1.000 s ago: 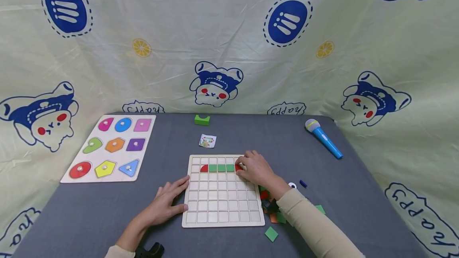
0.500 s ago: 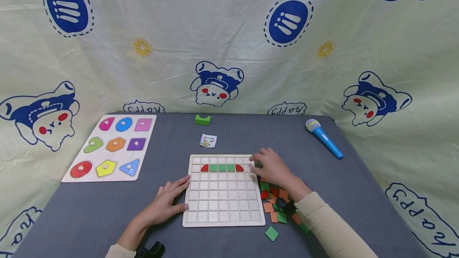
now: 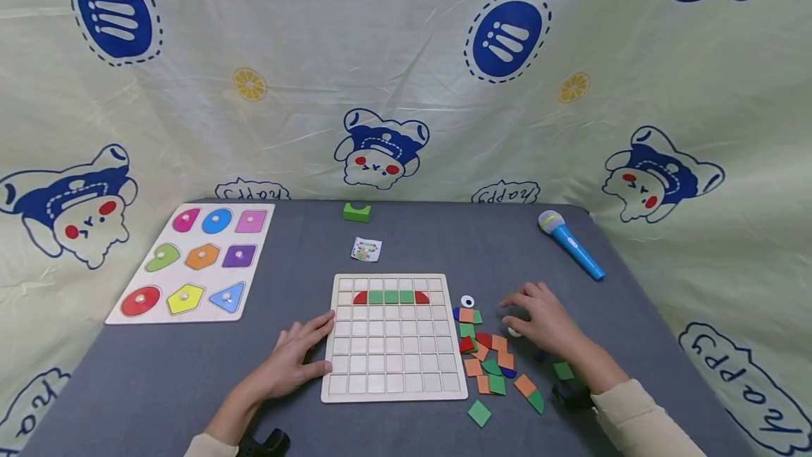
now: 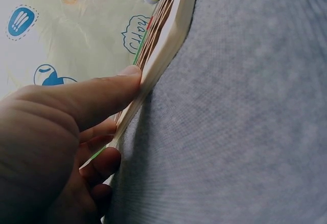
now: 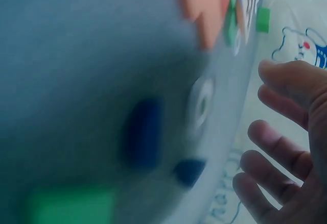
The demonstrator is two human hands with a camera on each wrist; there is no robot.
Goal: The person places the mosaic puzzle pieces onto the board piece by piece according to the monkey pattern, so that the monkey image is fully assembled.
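A wooden grid board (image 3: pixel 393 398) lies flat in the middle of the table. Near its far edge, a row holds three green squares (image 3: pixel 391 297) between two red rounded tiles (image 3: pixel 421 297). My left hand (image 3: pixel 288 362) rests against the board's left side; the left wrist view has its thumb and fingertips along the board's edge (image 4: pixel 168 40). To the right of the board, my right hand (image 3: pixel 545 319) hovers with spread fingers and nothing in them. Beneath it is a white ring-like eye piece (image 5: pixel 203 104), beside dark blue pieces (image 5: pixel 143 134), blurred in the right wrist view.
Loose orange, green, red and blue tiles (image 3: pixel 497 384) lie scattered right of the board. Another eye piece (image 3: pixel 467 301) sits by its upper right. Farther out are a blue toy microphone (image 3: pixel 577 251), a shape puzzle (image 3: pixel 218 281), a small card (image 3: pixel 366 250) and a green block (image 3: pixel 357 213).
My right hand has let go of the red tile at the row's right end, then moved right and nearer, off the board to the loose pieces. My left hand has stayed in place.
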